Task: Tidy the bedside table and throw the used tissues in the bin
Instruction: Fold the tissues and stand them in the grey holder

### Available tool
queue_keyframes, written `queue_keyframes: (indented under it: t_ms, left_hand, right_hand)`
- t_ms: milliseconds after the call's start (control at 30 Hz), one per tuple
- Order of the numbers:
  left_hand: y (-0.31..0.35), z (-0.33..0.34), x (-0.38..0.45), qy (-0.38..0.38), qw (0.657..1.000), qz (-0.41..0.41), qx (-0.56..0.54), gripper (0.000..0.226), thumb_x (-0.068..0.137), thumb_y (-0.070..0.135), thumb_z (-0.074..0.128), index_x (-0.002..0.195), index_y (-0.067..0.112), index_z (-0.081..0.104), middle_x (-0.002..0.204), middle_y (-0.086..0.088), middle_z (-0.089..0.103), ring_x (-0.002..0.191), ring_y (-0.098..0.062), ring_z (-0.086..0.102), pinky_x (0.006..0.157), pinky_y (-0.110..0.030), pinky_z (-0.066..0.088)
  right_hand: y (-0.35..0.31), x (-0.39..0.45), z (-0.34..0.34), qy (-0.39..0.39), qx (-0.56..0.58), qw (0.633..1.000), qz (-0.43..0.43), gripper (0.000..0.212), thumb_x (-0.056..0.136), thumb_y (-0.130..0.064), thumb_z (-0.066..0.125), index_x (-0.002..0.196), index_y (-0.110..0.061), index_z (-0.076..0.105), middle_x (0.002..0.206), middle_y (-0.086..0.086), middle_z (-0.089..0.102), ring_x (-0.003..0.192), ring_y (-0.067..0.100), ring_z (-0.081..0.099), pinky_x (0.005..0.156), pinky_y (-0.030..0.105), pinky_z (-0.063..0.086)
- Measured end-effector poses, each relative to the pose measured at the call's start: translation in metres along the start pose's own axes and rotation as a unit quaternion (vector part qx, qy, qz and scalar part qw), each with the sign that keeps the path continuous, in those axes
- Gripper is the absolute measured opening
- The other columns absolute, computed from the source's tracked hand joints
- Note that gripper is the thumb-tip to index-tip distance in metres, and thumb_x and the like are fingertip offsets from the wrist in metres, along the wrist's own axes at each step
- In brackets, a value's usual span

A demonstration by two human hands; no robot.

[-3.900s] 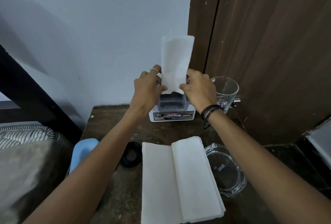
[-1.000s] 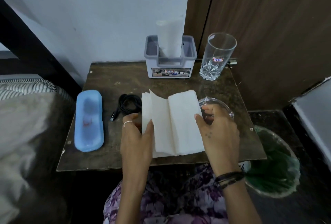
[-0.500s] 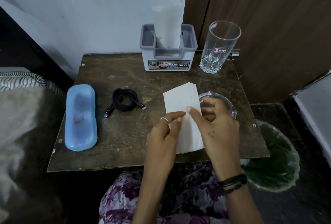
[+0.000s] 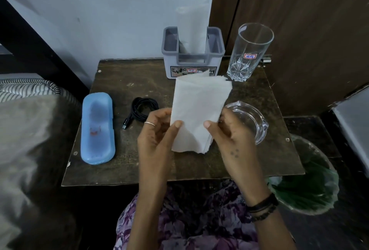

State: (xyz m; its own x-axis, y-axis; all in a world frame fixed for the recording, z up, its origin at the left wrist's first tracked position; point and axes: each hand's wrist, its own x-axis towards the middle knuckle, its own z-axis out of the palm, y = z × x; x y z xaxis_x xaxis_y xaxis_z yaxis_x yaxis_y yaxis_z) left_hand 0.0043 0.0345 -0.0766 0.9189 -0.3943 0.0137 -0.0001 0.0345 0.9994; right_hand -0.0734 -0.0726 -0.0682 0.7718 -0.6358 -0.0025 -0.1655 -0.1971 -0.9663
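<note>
Head cam looking down on a small dark bedside table [image 4: 139, 162], pretty scuffed. Both hands holding up a folded stack of white tissues [image 4: 196, 114] right over the middle of it, lifted off the surface and tilted up toward the camera. Left hand [image 4: 157, 132] pinching the stack's left edge, thumb on the front, other fingers curled behind; ring showing on one finger. Right hand [image 4: 231, 132] doing the same on the right edge, thumb pressing the front, black bands sitting on the wrist.

Stuff sitting around:
- grey tissue holder [image 4: 192, 54] at 12 o'clock against the wall, one white sheet standing upright inside, front label partly blocked by the held stack
- tall empty glass [image 4: 249, 52] at 1 o'clock, just beside the holder, sticker reading 166
- clear glass ashtray [image 4: 251, 120] at 3 o'clock, near side hiding behind the right hand
- coiled black cable [image 4: 141, 108] at 10 o'clock, just left of the left hand
- light blue case [image 4: 97, 128] at 9 o'clock, lying lengthwise near the table edge

Bin [image 4: 307, 182] with a green liner sitting on the floor at 4 o'clock, tucked beside the table corner. Striped bedding [image 4: 28, 88] showing far left.
</note>
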Motion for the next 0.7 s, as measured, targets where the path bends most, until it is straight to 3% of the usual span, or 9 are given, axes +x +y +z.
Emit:
queue_keyframes:
  t_ms: [133, 233, 333, 433, 500, 567, 700]
  left_hand:
    - [-0.015, -0.005, 0.001, -0.038, 0.998, -0.028, 0.033, 0.026, 0.089, 0.003, 0.055, 0.094, 0.028, 0.058, 0.094, 0.013, 0.070, 0.089, 0.000, 0.065, 0.071, -0.014, 0.051]
    - [-0.013, -0.007, 0.001, -0.063, 0.998, -0.017, 0.019, 0.030, 0.089, 0.001, 0.055, 0.097, 0.029, 0.058, 0.093, 0.018, 0.072, 0.091, -0.002, 0.066, 0.072, -0.015, 0.052]
    - [-0.003, -0.007, 0.002, -0.060, 0.998, 0.004, -0.023, 0.028, 0.089, -0.001, 0.052, 0.100, 0.024, 0.058, 0.093, 0.012, 0.071, 0.090, -0.003, 0.067, 0.072, -0.015, 0.052]
    - [-0.007, -0.005, 0.002, -0.095, 0.995, 0.003, 0.028, 0.036, 0.092, 0.002, 0.049, 0.111, 0.033, 0.054, 0.107, 0.014, 0.068, 0.103, -0.003, 0.063, 0.083, -0.016, 0.050]
    - [-0.010, -0.003, 0.000, -0.103, 0.993, 0.002, 0.065, 0.044, 0.094, 0.002, 0.046, 0.117, 0.041, 0.048, 0.114, 0.019, 0.062, 0.107, 0.005, 0.058, 0.086, -0.011, 0.046]
    - [-0.010, -0.002, -0.001, -0.110, 0.989, 0.005, 0.099, 0.045, 0.095, 0.001, 0.044, 0.116, 0.041, 0.044, 0.109, 0.026, 0.058, 0.100, 0.017, 0.055, 0.079, -0.002, 0.042]
    - [-0.006, -0.008, 0.000, -0.131, 0.973, 0.014, 0.190, 0.058, 0.093, -0.004, 0.044, 0.109, 0.051, 0.035, 0.106, 0.033, 0.049, 0.093, 0.031, 0.046, 0.074, 0.005, 0.037]
  right_hand:
    - [0.008, -0.003, 0.010, -0.019, -0.127, 0.991, -0.029, 0.016, 0.097, -0.020, 0.046, 0.098, -0.008, 0.056, 0.093, 0.002, 0.061, 0.084, 0.015, 0.056, 0.072, 0.040, 0.049]
    - [0.003, -0.003, 0.011, -0.023, -0.098, 0.994, -0.050, 0.019, 0.096, -0.021, 0.048, 0.112, -0.014, 0.056, 0.104, -0.001, 0.061, 0.092, 0.009, 0.057, 0.078, 0.035, 0.051]
    - [0.001, -0.004, 0.008, -0.041, -0.063, 0.997, -0.025, 0.042, 0.094, -0.028, 0.052, 0.133, -0.030, 0.038, 0.123, -0.009, 0.056, 0.103, -0.005, 0.055, 0.085, 0.022, 0.051]
    - [0.004, -0.006, 0.013, -0.055, -0.106, 0.992, -0.026, 0.033, 0.096, -0.022, 0.046, 0.126, -0.027, 0.032, 0.117, -0.006, 0.051, 0.100, 0.003, 0.054, 0.082, 0.019, 0.047]
    - [0.007, -0.009, 0.017, -0.070, -0.112, 0.991, -0.026, 0.033, 0.097, -0.017, 0.042, 0.121, -0.030, 0.025, 0.115, -0.008, 0.044, 0.102, 0.003, 0.048, 0.079, 0.004, 0.040]
    - [0.009, -0.008, 0.018, -0.079, -0.119, 0.989, -0.022, 0.037, 0.097, -0.011, 0.041, 0.113, -0.035, 0.018, 0.109, -0.010, 0.042, 0.092, -0.005, 0.042, 0.076, -0.004, 0.034]
    - [0.010, -0.008, 0.015, -0.085, -0.166, 0.982, -0.021, 0.035, 0.094, -0.002, 0.039, 0.102, -0.030, 0.019, 0.081, -0.018, 0.034, 0.074, -0.017, 0.041, 0.062, 0.002, 0.036]
